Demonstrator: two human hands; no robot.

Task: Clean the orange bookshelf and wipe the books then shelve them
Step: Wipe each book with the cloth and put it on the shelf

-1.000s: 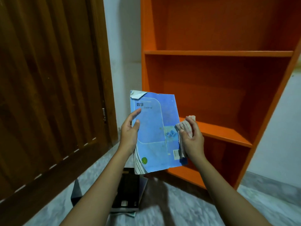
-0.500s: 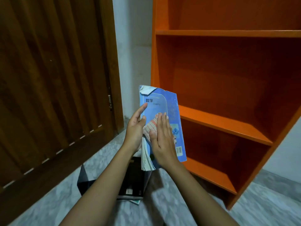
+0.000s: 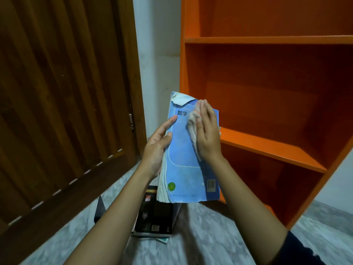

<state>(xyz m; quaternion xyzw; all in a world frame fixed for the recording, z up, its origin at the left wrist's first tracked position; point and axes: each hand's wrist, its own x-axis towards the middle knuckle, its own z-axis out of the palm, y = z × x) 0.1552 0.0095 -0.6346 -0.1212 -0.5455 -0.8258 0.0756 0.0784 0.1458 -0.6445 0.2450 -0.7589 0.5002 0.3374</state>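
a pile of dark books [image 3: 154,215] lies on the floor [image 3: 202,238], near, below the hands. above it the left hand [image 3: 154,150] grips the left edge of the blue book [image 3: 183,169], thumb curled across the cover. the book is held upright in the air. the right hand [image 3: 208,134] lies flat, fingers straight and together, pressing a pale cloth [image 3: 193,129] against the cover's upper right part. farther right stands the orange bookshelf [image 3: 267,144]; a wooden door [image 3: 57,92] is on the left.

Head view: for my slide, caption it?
Left hand holds a blue paperback textbook; right hand presses a pale cloth on it, beside an orange bookshelf.
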